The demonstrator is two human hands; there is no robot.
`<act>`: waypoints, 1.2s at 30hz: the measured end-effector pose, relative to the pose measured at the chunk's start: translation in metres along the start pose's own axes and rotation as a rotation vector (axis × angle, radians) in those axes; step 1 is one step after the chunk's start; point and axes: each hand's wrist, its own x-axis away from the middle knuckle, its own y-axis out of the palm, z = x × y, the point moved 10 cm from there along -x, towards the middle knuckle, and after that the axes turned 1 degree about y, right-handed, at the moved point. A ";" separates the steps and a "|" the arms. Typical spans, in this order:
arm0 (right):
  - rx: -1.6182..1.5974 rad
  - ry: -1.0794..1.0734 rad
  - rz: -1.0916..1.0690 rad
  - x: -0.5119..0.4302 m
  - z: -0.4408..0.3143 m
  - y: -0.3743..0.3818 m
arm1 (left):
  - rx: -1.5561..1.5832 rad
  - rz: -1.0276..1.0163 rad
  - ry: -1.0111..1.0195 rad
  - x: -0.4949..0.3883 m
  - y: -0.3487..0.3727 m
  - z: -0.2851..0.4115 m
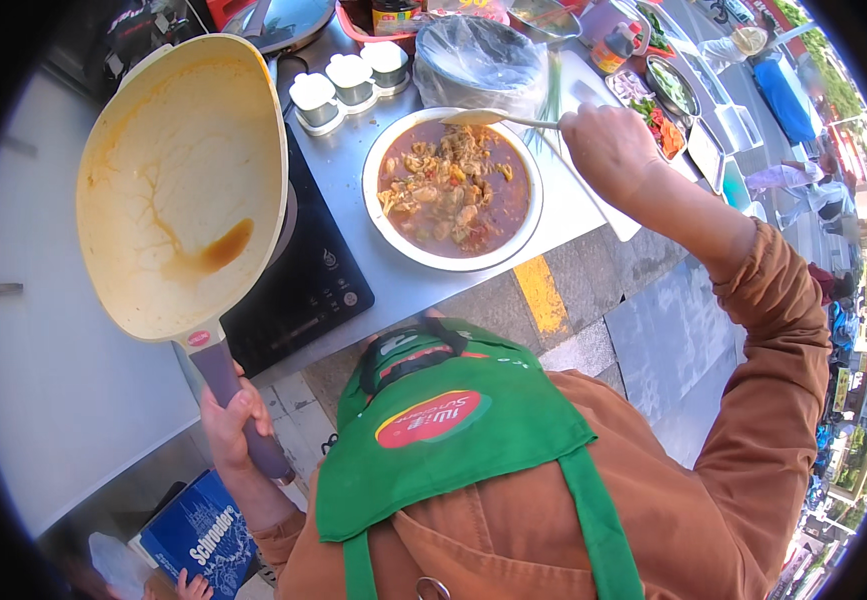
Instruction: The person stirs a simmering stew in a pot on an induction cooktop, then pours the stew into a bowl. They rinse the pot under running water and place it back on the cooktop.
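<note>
My left hand [238, 420] grips the purple-grey handle of a cream-lined frying pan [140, 165], tilted beside and partly over the black induction cooker [313, 277]. A small pool of brown sauce [215, 251] lies inside the pan, with smears around it. In my right hand [613, 150] is a wooden spoon [482, 117], its bowl at the far rim of a white basin [368, 187]. Reddish broth with chunks of cooked meat [456, 180] fills much of that basin, which stands on the metal table [328, 161].
Behind the basin are lidded seasoning jars [351, 82] and a plastic-lined bowl [478, 60]. A white cutting board [576, 202], cut vegetables [658, 124] and a sauce bottle [615, 49] stand to the right. A blue carton [200, 536] and another person's hand [193, 585] are at lower left.
</note>
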 end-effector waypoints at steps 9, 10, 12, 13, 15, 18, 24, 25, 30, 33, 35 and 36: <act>-0.124 -0.002 -0.004 0.010 -0.034 0.056 | -0.013 0.031 -0.032 -0.009 -0.014 0.004; -0.097 0.003 0.026 0.008 -0.030 0.052 | -0.006 0.052 -0.045 -0.008 -0.017 0.005; -0.081 0.003 0.139 0.014 -0.016 0.025 | 0.012 0.068 -0.068 -0.006 -0.018 0.004; -0.121 -0.009 0.185 0.016 -0.008 0.014 | 0.009 0.047 -0.063 -0.004 -0.020 0.003; -0.187 -0.057 0.354 0.025 0.002 0.014 | -0.038 0.049 -0.063 -0.001 -0.012 0.008; -0.185 -0.088 0.253 0.029 0.003 0.050 | 0.031 -0.042 -0.079 -0.005 0.007 0.003; -0.689 -0.116 0.234 0.053 0.062 0.112 | 0.077 -0.056 -0.020 0.034 0.022 -0.031; -0.867 -0.141 0.189 0.057 0.070 0.114 | 0.074 -0.059 -0.009 0.039 0.028 -0.031; -1.627 0.083 -0.151 0.090 0.104 0.103 | 0.019 -0.002 0.000 0.061 0.062 -0.026; -1.864 0.021 -0.330 0.113 0.051 0.053 | -0.012 0.110 -0.008 0.093 0.088 -0.039; -2.120 -0.165 -0.658 0.130 -0.017 0.041 | -0.090 0.155 -0.008 0.113 0.106 -0.055; -2.216 -0.224 -0.774 0.149 -0.055 0.031 | -0.073 0.171 0.000 0.130 0.108 -0.066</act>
